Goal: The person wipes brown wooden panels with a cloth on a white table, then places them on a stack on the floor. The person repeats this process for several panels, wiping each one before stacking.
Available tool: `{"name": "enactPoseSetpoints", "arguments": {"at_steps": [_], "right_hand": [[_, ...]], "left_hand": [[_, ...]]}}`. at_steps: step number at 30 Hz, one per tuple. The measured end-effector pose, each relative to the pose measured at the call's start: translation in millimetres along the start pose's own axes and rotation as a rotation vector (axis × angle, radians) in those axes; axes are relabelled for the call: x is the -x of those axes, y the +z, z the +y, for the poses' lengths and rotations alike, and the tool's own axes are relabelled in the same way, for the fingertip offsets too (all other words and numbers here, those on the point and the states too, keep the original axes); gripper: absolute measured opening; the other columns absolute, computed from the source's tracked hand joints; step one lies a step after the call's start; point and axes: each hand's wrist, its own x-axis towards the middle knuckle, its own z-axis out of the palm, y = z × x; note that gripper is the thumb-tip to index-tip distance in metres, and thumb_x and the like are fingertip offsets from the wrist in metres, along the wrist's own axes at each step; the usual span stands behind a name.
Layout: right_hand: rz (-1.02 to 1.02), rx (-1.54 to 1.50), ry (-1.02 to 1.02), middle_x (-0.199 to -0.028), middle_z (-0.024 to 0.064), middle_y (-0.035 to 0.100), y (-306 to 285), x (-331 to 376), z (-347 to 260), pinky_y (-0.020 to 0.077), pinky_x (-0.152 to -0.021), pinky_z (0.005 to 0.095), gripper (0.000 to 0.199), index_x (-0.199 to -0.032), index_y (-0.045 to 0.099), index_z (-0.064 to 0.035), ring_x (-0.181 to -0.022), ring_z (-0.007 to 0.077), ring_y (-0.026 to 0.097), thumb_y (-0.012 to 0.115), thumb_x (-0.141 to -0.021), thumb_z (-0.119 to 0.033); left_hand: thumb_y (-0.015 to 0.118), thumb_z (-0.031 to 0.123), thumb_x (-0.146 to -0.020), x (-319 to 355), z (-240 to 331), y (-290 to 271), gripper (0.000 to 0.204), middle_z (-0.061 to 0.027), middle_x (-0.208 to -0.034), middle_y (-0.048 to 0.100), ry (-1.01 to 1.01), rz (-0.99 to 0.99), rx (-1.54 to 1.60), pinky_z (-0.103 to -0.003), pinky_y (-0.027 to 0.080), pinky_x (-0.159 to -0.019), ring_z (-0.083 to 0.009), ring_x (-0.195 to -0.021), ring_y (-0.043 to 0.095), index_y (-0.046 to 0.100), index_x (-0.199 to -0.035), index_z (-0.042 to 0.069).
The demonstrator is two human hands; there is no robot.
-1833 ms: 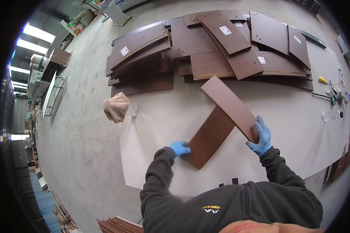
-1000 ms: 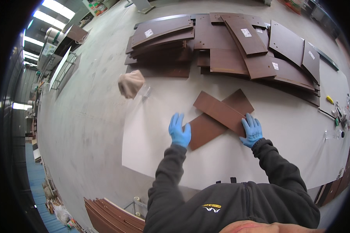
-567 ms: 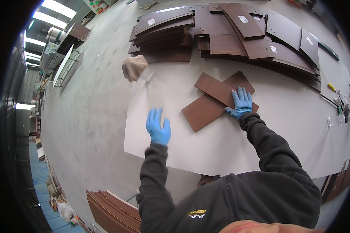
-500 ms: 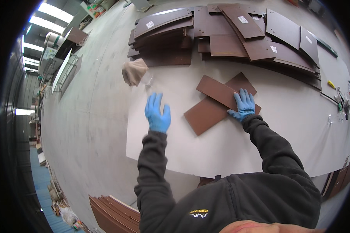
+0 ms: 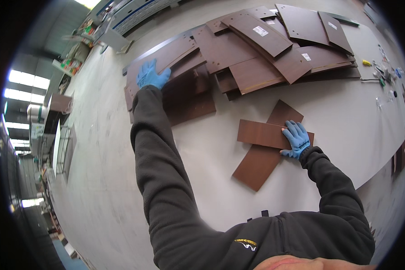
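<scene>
My left hand [image 5: 153, 75], in a blue glove, reaches out to the far left. Its fingers are spread on the top brown panel [image 5: 177, 48] of a stack. My right hand [image 5: 297, 140], also gloved in blue, lies with fingers apart over the right part of a short brown board [image 5: 261, 133]. That board rests crosswise on a second brown board [image 5: 258, 166] lying on the white tabletop [image 5: 207, 166]. Whatever lies behind my left sleeve is hidden.
More brown panels, some with white labels, lie overlapped in a heap [image 5: 252, 49] along the table's far side. A yellow-handled tool [image 5: 366, 63] and small plastic bags [image 5: 384, 74] lie at the right. Grey floor [image 5: 94, 148] runs along the table's left.
My left hand has moved forward from above the table's left part onto the far-left panel stack. The whole view has turned. My right hand stays on the upper crossed board.
</scene>
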Motion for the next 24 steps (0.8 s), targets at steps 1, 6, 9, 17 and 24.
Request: {"name": "enactPoseSetpoints", "arguments": {"at_steps": [1,6,9,17,24], "right_hand": [[-0.002,-0.003,0.007,-0.159,0.0254,0.043,-1.5,-0.8,-0.7,0.0298,-0.124,0.0606,0.099,-0.144,0.053,-0.0077,-0.147,0.0460,0.041,0.084,-0.067,-0.061],[0.004,0.023,-0.016,-0.160,0.0262,0.043,-7.4,-4.4,-5.2,0.0288,-0.124,0.0609,0.102,-0.150,0.050,-0.0072,-0.148,0.0467,0.041,0.082,-0.070,-0.062],[-0.006,0.010,0.005,-0.159,0.0258,0.043,-7.1,-4.7,-8.2,0.0287,-0.124,0.0607,0.101,-0.150,0.050,-0.0077,-0.148,0.0463,0.040,0.083,-0.070,-0.060],[-0.187,0.016,0.177,-0.161,0.0231,0.039,-6.4,-1.3,-17.5,0.0193,-0.128,0.0593,0.096,-0.152,0.049,-0.0125,-0.154,0.0425,0.031,0.083,-0.073,-0.055],[-0.211,0.038,0.285,-0.162,0.0245,0.038,-3.0,5.5,-24.1,0.0170,-0.128,0.0610,0.097,-0.155,0.046,-0.0136,-0.156,0.0432,0.028,0.080,-0.076,-0.059]], "left_hand": [[0.069,0.062,-0.084,-9.4,-2.8,4.3,0.086,-0.0176,-0.164,0.043,-0.014,-0.071,-0.067,-0.056,0.027,-0.124,-0.0402,-0.152,0.037,0.051,-0.157,0.019],[0.066,0.081,-0.082,-35.2,-17.7,25.8,0.112,-0.0155,-0.175,0.023,-0.008,-0.358,-0.055,-0.055,0.012,-0.130,-0.0413,-0.162,0.015,0.025,-0.170,0.025],[0.066,0.082,-0.081,-41.8,-25.3,35.3,0.111,-0.0168,-0.172,0.030,0.067,-0.269,-0.010,-0.053,0.017,-0.129,-0.0381,-0.160,0.025,0.030,-0.168,0.023],[0.055,0.090,-0.080,-30.7,-17.1,32.1,0.117,-0.0198,-0.167,0.040,0.016,-0.181,-0.204,-0.050,0.029,-0.126,-0.0386,-0.153,0.038,0.036,-0.164,0.011],[0.072,0.086,-0.070,-40.7,11.6,9.7,0.128,-0.0248,-0.154,0.055,-0.162,-0.297,-0.119,-0.052,0.039,-0.119,-0.0414,-0.144,0.051,0.034,-0.165,0.009]]}}
